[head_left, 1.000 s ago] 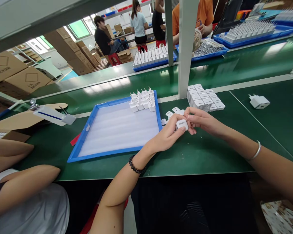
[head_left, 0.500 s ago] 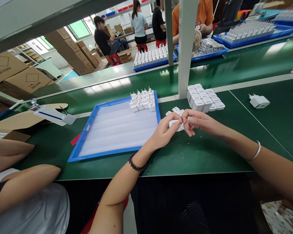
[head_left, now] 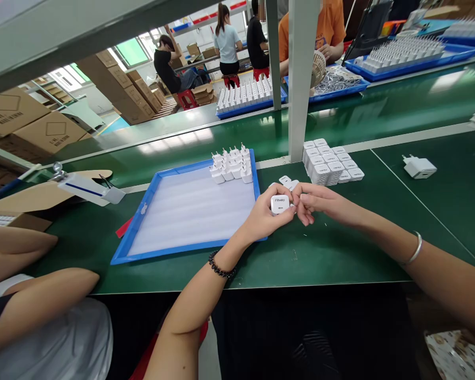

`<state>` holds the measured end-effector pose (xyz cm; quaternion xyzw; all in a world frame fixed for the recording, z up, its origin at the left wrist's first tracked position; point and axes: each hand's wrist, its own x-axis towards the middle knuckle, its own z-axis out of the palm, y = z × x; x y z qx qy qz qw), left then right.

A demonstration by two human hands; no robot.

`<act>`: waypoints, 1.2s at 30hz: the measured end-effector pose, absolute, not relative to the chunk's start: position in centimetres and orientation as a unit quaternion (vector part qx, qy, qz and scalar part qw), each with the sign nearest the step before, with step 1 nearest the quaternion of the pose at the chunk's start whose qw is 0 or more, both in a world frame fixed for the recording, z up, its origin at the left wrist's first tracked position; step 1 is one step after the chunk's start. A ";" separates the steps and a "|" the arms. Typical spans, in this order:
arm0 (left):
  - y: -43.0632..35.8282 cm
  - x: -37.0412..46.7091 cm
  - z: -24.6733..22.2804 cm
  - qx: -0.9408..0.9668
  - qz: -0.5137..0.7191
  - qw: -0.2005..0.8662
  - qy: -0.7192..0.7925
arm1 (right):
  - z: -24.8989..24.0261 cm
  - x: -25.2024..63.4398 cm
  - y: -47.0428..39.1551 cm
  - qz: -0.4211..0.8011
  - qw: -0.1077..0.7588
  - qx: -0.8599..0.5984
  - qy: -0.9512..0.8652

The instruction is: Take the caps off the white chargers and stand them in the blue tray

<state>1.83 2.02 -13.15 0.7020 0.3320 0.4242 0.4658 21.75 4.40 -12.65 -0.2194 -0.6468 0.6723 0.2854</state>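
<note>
My left hand grips a white plug charger between thumb and fingers, its printed face with a small port turned up. Right beside it, my right hand has its fingers curled and pinched together near the charger's right edge; whatever they may hold is hidden. Just behind my hands lie a few loose white pieces, partly covered by my fingers. A blue-rimmed tray sits to the left, with a group of white chargers standing prongs up in its far right corner.
Stacked white printed caps stand behind my right hand. A single charger lies farther right. A metal post rises from the bench's back edge. At left, a neighbour's folded arms rest by the bench. Filled trays line the far side.
The charger in my left hand has been tilted so its printed face and port now show. My right hand has shifted slightly down and stays close beside it.
</note>
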 end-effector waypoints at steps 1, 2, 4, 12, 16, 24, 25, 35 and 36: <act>2.2 1.7 -13.1 0.696 0.432 0.465 0.334 | -12.7 21.7 4.4 0.670 0.278 -0.222 -0.652; 2.4 1.4 -13.1 0.688 0.442 0.466 0.337 | -12.8 21.6 4.3 0.666 0.268 -0.227 -0.658; 3.2 0.4 -12.9 0.672 0.462 0.465 0.346 | -13.0 21.5 4.3 0.657 0.251 -0.242 -0.669; 7.1 -6.6 -11.5 0.677 0.421 0.132 0.589 | -13.7 21.2 4.2 0.608 0.234 -0.312 -0.691; 7.4 -8.1 -11.3 0.696 0.283 0.045 0.659 | -13.6 21.2 4.1 0.588 0.206 -0.341 -0.704; 9.5 -7.3 -11.6 0.713 0.190 0.033 0.674 | -14.0 21.0 4.1 0.571 0.186 -0.336 -0.726; 9.9 -7.2 -11.6 0.713 0.189 0.035 0.674 | -13.9 20.9 4.1 0.571 0.184 -0.331 -0.728; 11.2 -9.0 -13.0 0.695 0.243 0.076 0.672 | -12.5 21.1 3.8 0.545 0.182 -0.332 -0.748; 11.2 -9.0 -13.3 0.691 0.252 0.078 0.673 | -12.4 21.1 3.8 0.543 0.180 -0.332 -0.750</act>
